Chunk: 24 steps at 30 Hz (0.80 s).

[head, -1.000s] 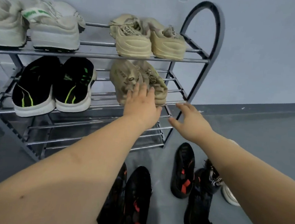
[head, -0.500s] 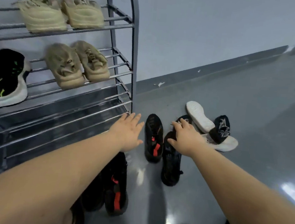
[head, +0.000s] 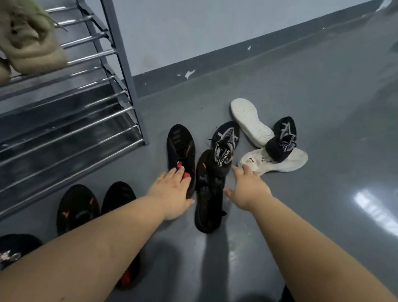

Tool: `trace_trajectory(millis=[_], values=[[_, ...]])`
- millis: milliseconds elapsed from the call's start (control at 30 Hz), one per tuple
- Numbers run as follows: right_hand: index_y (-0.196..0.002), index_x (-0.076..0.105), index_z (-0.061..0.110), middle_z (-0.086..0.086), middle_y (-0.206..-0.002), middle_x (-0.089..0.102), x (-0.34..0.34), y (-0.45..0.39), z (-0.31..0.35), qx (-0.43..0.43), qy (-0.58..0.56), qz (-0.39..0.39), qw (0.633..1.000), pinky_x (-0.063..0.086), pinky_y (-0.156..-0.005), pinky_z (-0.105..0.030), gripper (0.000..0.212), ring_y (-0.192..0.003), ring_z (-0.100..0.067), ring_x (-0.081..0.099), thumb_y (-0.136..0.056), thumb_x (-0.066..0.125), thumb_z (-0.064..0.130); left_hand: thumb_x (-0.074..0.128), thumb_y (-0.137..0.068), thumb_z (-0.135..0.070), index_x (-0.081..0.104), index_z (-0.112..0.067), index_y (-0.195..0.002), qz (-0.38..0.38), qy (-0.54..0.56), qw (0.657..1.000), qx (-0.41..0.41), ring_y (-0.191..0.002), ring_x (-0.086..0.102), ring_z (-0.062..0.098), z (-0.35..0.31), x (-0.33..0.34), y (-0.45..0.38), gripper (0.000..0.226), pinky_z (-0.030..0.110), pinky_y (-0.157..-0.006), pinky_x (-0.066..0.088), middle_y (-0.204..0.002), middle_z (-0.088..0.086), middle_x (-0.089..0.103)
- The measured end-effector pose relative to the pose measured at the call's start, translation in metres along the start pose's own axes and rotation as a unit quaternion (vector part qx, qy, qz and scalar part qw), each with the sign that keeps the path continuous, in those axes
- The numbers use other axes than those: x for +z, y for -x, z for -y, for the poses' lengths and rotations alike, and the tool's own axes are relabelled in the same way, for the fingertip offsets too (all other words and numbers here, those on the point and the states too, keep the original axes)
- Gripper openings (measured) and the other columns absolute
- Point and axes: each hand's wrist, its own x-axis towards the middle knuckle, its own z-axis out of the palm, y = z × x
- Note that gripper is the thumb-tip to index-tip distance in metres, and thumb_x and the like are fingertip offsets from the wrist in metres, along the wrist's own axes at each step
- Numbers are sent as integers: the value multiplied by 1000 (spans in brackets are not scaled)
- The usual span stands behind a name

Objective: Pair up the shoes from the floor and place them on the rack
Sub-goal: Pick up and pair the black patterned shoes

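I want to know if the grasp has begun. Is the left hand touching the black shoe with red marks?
Touching. In the head view the left hand lies with straight fingers on the heel end of the black shoe, with no gap between them.

White capital letters run down the tongue of the black sneaker (head: 222, 150) lying across another black shoe on the floor; they look like "RIORKING", though the first letters are too small to be sure of. The white sneaker (head: 273, 160) beside it carries a small dark mark on its side, too small to read. The black shoe (head: 4, 253) at the lower left shows a white pattern, blurred and unreadable. No other writing can be made out.
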Motion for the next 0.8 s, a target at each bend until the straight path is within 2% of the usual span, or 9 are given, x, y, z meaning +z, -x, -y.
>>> trace_trajectory(millis=[167,367,433,533,600,667,800], values=[[-151,13,21,-10,-158,9,20,-33,-2,21,-52,36,998,27,-114,-45,75,-145,-33,15,-91,51,44,37,-96,-46,12,-17,-151,20,31,999,0,-148,4,26,-5,14,-37,68,42,-121,9,-160,8,0],[-150,13,14,-17,-153,20,23,-81,-5,64,-97,46,992,32,-110,-46,76,-138,-37,30,-91,52,42,37,-98,-35,18,-13,-150,2,44,999,1,-147,10,28,-16,14,-94,59,39,-119,15,-159,10,9],[-149,15,12,-18,-149,27,21,-99,-5,74,-110,37,991,33,-108,-46,75,-136,-37,32,-91,52,42,38,-98,-31,20,-13,-149,-6,93,996,-8,-145,14,27,-23,12,-113,57,39,-118,18,-158,9,13],[-152,8,13,-17,-150,28,18,-123,-5,86,-148,28,985,31,-109,-44,77,-137,-36,32,-93,47,44,40,-97,-31,22,-14,-149,-22,227,973,-42,-143,23,26,-28,11,-142,57,39,-116,24,-156,7,22],[-153,0,13,-18,-149,33,21,-137,-7,100,-195,24,975,32,-107,-41,77,-135,-35,35,-96,40,46,40,-98,-32,23,-15,-149,-13,299,952,-67,-140,30,26,-25,15,-157,56,38,-115,28,-154,7,27],[-152,-3,10,-19,-146,40,28,-147,-9,115,-236,17,965,33,-105,-39,73,-133,-35,39,-98,33,44,40,-98,-34,23,-15,-149,10,323,944,-72,-140,32,26,-21,19,-170,57,37,-114,28,-153,8,30],[-150,14,2,-18,-150,36,47,-160,-10,125,-320,8,939,27,-112,-34,68,-139,-31,34,-99,35,42,42,-97,-37,28,-10,-147,33,363,927,-90,-139,35,26,-15,32,-190,59,35,-115,27,-150,12,36]])
